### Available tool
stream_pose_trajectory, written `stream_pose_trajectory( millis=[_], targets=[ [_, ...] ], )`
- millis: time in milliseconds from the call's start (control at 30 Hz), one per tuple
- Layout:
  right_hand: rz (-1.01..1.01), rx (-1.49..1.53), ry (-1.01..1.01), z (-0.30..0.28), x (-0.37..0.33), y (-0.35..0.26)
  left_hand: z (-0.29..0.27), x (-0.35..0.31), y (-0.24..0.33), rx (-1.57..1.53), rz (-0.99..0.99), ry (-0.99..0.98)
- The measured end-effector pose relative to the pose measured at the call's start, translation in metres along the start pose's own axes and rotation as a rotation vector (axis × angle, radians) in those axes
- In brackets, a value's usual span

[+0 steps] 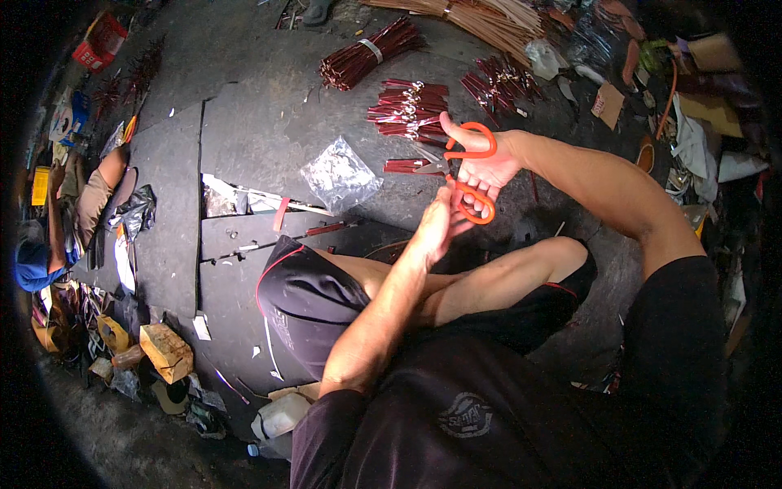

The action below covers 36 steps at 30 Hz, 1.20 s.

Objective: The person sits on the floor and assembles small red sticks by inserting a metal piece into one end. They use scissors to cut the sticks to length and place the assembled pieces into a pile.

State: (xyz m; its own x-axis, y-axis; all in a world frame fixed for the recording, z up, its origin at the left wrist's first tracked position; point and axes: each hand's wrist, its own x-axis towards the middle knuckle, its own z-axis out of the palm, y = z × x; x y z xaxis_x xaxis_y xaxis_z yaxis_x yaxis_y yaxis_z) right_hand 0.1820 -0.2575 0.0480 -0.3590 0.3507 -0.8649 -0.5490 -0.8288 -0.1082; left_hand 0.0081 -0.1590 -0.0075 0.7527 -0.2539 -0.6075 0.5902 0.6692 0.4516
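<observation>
A pair of scissors with orange handles (482,155) is in my right hand (494,169), its thumb raised at the upper loop and its fingers at the lower one. The blades point left, over the end of a small bunch of dark red sticks (399,165). My left hand (436,222) is close below the scissors' pivot, its fingertips drawn together; what they hold, if anything, is hidden. Just beyond the blades lies a row of dark red bunches (407,110) with shiny bands. A crumpled clear plastic bag (342,174) lies left of the small bunch.
A thick banded bundle of dark red sticks (372,53) lies farther off, with loose ones (501,85) to its right. Pale long sticks (472,20) are at the far edge. Another person (90,200) sits at the left. Clutter and a yellowish box (165,352) fill the lower left.
</observation>
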Motion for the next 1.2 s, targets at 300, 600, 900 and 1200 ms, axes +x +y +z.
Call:
stream_pose_trajectory(
  millis=[300, 600, 900, 1200],
  targets=[
    [0.014, 0.047, -0.041, -0.003, 0.005, -0.006, 0.012, 0.02, -0.003, -0.637, -0.051, -0.042],
    [0.013, -0.021, 0.045, 0.015, 0.033, -0.01, -0.013, 0.024, -0.008, -0.508, -0.023, -0.055],
    [-0.271, 0.058, 0.173, 0.036, 0.038, 0.058, -0.065, 0.03, -0.004, 0.852, 0.378, 0.765],
    [-0.296, 0.023, 0.292, 0.044, 0.039, 0.072, -0.071, 0.062, 0.022, 0.996, 0.328, 1.011]
  ],
)
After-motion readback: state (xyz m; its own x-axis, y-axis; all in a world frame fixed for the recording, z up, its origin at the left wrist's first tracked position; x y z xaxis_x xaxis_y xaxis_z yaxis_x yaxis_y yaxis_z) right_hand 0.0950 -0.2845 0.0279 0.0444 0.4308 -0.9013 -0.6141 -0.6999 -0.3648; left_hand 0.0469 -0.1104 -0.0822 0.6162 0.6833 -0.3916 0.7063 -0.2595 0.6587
